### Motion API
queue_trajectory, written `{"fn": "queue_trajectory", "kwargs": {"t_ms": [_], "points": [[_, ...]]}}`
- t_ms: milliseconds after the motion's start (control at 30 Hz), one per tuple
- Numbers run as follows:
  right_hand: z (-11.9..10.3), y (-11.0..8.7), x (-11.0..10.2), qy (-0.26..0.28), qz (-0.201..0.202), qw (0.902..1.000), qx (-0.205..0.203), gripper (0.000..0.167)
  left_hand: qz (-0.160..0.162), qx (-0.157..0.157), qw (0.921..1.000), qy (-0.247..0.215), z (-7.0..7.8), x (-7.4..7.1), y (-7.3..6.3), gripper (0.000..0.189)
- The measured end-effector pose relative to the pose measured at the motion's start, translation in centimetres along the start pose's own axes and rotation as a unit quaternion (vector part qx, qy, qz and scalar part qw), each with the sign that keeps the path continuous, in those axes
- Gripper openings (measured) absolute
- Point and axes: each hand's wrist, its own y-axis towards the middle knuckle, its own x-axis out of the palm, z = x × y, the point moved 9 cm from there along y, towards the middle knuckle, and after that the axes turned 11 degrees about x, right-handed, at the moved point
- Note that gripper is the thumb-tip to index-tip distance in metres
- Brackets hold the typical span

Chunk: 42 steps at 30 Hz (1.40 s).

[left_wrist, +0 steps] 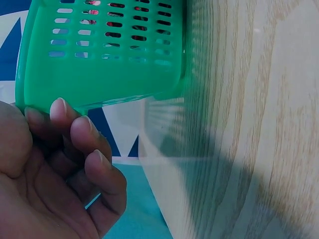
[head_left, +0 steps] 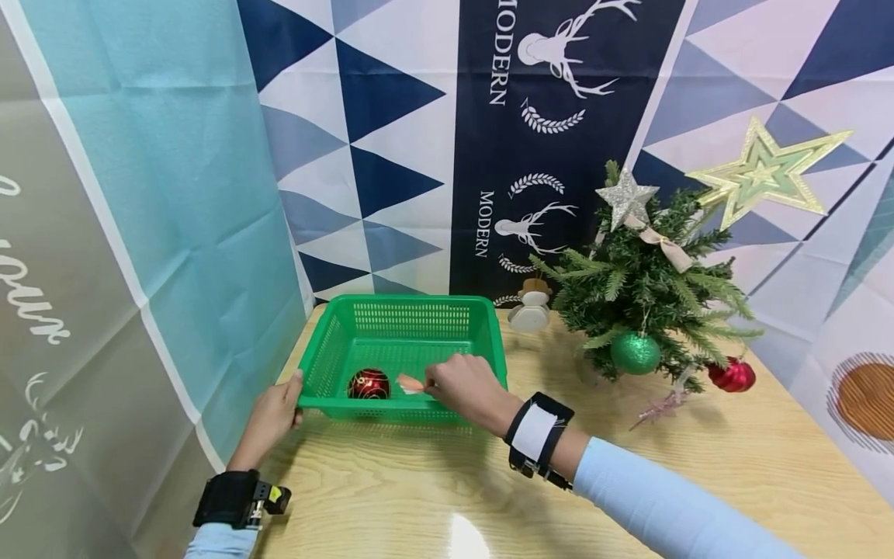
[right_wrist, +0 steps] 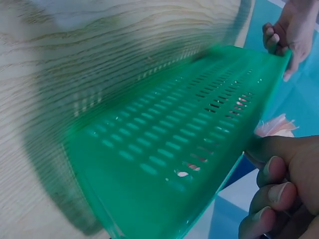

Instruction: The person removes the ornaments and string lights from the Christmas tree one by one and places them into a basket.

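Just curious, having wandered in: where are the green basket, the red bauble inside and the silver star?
Green plastic basket [head_left: 412, 317], head view: its far wall.
Red-and-gold bauble [head_left: 369, 383], head view: its middle.
Silver glitter star [head_left: 627, 196], head view: its centre.

You're at a wood-grain table [head_left: 363, 481] walled in by creased, printed hangings [head_left: 391, 116], with a small decorated tree [head_left: 635, 279] on it: probably a curtained indoor corner, the room beyond hidden.

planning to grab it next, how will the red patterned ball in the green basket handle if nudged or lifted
The ball would probably roll when nudged, being round, though the walls of the green basket should contain it. Its shiny surface suggests a somewhat slippery grip.
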Motion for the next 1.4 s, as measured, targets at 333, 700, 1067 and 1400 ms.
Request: {"fn": "queue_trajectory", "kwargs": {"t_ms": [333, 700, 1067, 1400], "points": [[-0.4, 0.6, 1.0, 0.005, -0.02, 0.9998, -0.007, 0.006, 0.009, 0.008, 0.9999, 0.006, -0.1, 0.0, 0.1, 0.063], [-0.2, 1.4, 1.6, -0.005, -0.03, 0.9995, -0.008, 0.005, 0.014, 0.02, 0.9994, 0.023, 0.3, -0.5, 0.4, 0.064], [0.2, 0.9, 1.9, 0.017, -0.031, 0.9994, -0.004, 0.008, 0.008, 0.01, 0.9999, 0.011, -0.5, 0.4, -0.3, 0.063], [4.4, -0.9, -14.7, 0.017, 0.128, 0.9914, 0.019, 0.01, 0.008, 0.009, 0.9999, 0.007, -0.2, 0.0, 0.0, 0.064]]}}
